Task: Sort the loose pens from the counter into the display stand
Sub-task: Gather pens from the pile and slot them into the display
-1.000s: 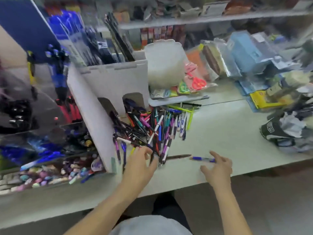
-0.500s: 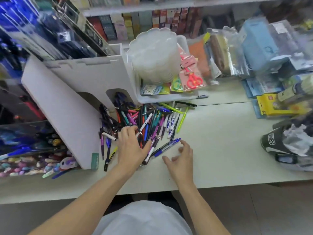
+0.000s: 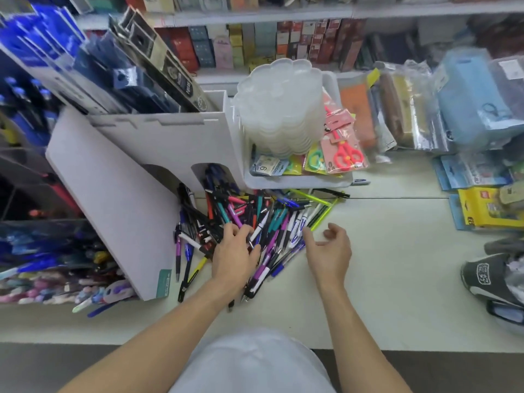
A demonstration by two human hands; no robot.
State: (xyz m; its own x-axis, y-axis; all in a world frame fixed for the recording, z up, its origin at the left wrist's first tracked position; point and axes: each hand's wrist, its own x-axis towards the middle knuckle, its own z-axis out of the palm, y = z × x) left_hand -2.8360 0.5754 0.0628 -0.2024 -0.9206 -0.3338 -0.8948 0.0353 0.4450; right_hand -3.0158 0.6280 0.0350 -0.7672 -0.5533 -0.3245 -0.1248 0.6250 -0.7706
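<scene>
While left hand point(image 3: 235, 258) presses pen pile point(image 3: 255, 219), right hand point(image 3: 327, 251) loosely curled, holding nothing

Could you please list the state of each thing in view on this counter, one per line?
pen pile: loose, heaped on the counter against the stand.
display stand: upright, pens in its right arched opening.
left hand: resting flat on the pile, fingers spread.
right hand: loosely curled, empty, beside the pile.
white tray: holding packaged scissors.

The pen pile point(image 3: 255, 222) lies on the counter point(image 3: 397, 265), before the display stand point(image 3: 136, 177), left of the tray point(image 3: 297, 181).
</scene>
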